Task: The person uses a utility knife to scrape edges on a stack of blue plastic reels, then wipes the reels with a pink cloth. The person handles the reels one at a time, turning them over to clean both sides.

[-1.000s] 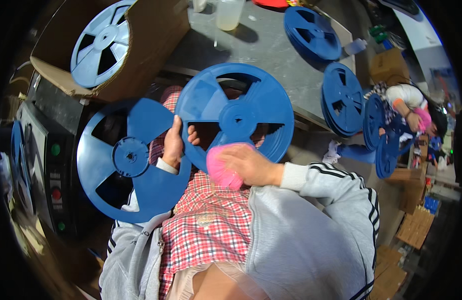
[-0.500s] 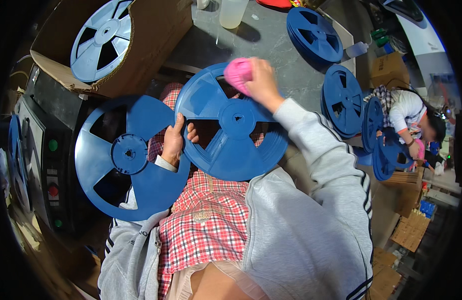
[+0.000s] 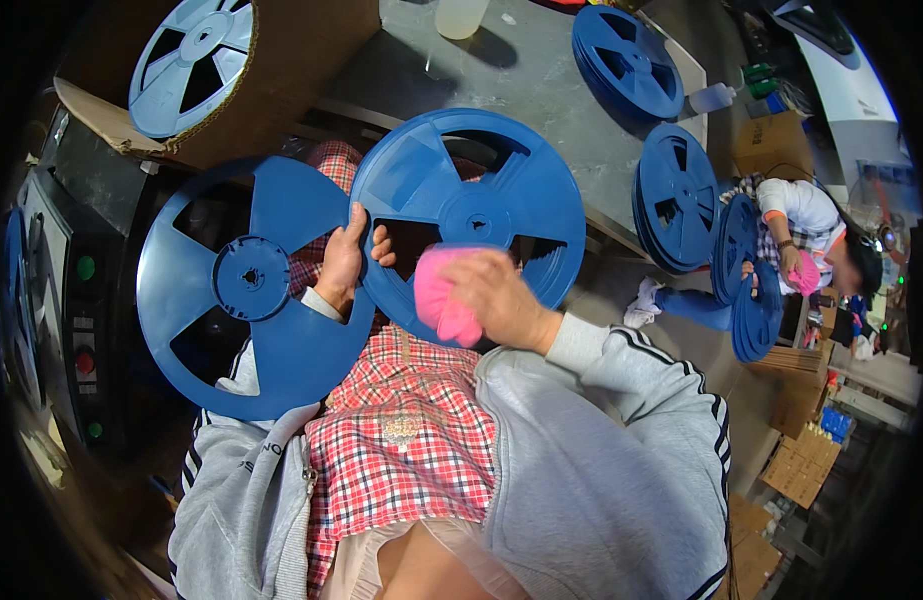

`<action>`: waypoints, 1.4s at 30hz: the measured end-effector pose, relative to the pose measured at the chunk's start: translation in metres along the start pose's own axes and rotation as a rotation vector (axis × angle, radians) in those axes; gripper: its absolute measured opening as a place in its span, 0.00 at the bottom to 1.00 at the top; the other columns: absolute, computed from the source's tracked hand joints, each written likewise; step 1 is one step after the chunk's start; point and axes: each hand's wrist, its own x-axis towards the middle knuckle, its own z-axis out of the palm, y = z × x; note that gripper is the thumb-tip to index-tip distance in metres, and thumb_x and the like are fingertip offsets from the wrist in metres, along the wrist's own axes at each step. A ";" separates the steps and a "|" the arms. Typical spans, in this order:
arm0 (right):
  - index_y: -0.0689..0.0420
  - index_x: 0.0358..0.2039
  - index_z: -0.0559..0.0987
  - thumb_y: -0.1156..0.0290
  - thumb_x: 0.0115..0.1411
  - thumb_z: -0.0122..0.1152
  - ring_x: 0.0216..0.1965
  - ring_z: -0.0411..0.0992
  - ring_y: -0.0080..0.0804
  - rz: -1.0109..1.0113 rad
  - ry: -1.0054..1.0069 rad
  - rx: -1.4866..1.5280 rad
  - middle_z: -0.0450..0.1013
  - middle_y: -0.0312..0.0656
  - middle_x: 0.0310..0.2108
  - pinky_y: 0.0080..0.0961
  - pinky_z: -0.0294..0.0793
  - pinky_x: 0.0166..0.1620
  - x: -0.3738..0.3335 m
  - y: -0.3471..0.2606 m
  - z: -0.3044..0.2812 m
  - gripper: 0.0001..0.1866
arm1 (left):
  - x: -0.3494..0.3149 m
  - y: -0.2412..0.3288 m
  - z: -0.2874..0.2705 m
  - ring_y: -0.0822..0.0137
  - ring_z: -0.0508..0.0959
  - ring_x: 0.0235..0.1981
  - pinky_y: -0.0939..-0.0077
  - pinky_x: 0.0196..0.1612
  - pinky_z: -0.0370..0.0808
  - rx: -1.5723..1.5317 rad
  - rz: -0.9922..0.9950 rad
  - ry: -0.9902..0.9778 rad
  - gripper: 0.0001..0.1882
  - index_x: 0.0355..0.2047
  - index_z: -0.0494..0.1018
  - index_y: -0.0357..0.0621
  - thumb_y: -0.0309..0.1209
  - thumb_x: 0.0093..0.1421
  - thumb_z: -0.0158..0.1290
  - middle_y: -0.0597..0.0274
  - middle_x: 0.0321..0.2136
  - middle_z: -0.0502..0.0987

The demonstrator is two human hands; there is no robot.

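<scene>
Two blue plastic reels lie side by side over my lap. My left hand [image 3: 345,258] shows in the window of the left reel [image 3: 293,200]. Its thumb and fingers close round the place where both rims meet. The right reel [image 3: 401,165] seems to be the top of a stack, as several rims show beneath it. My right hand [image 3: 501,300] grips a bunched pink cloth [image 3: 447,295] over the lower left part of this reel. The cloth hides some of the reel and its window.
A cardboard box [image 3: 311,70] with a pale blue reel [image 3: 202,38] stands upper left. Stacked blue reels [image 3: 629,62] and a cup of liquid [image 3: 461,15] rest on the grey table [image 3: 541,105]. A black machine with buttons [image 3: 106,330] is at left. Another person [image 3: 801,215] works at right.
My right hand has swept the pink cloth from the right reel's top edge down to its lower left. My left hand keeps its grip. Both reels sit slightly higher in view.
</scene>
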 end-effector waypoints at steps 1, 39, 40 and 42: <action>0.56 0.44 0.74 0.69 0.56 0.58 0.55 0.67 0.45 0.117 0.127 -0.052 0.70 0.46 0.53 0.47 0.62 0.58 0.018 0.014 -0.014 0.15 | 0.000 0.001 -0.002 0.74 0.65 0.19 0.77 0.24 0.68 0.026 0.009 -0.008 0.24 0.33 0.64 0.43 0.53 0.69 0.45 0.64 0.22 0.66; 0.70 0.55 0.71 0.68 0.58 0.62 0.44 0.77 0.31 0.715 0.300 1.094 0.76 0.49 0.47 0.26 0.76 0.50 0.106 0.029 -0.130 0.27 | -0.003 0.006 -0.040 0.62 0.77 0.36 0.66 0.42 0.80 -0.288 -0.232 -0.386 0.11 0.40 0.72 0.42 0.25 0.56 0.49 0.58 0.30 0.77; 0.69 0.54 0.72 0.69 0.58 0.63 0.43 0.77 0.30 0.809 0.374 0.977 0.76 0.48 0.46 0.25 0.76 0.48 0.079 0.060 -0.117 0.26 | -0.004 0.005 -0.036 0.65 0.77 0.35 0.69 0.41 0.80 -0.259 -0.220 -0.364 0.08 0.40 0.72 0.43 0.28 0.61 0.49 0.60 0.30 0.76; 0.68 0.51 0.73 0.71 0.56 0.65 0.41 0.76 0.28 0.954 0.520 0.728 0.76 0.46 0.45 0.24 0.76 0.46 0.019 0.129 -0.082 0.23 | 0.000 0.003 -0.038 0.66 0.76 0.33 0.72 0.39 0.79 -0.263 -0.265 -0.370 0.07 0.39 0.71 0.44 0.32 0.66 0.48 0.62 0.28 0.75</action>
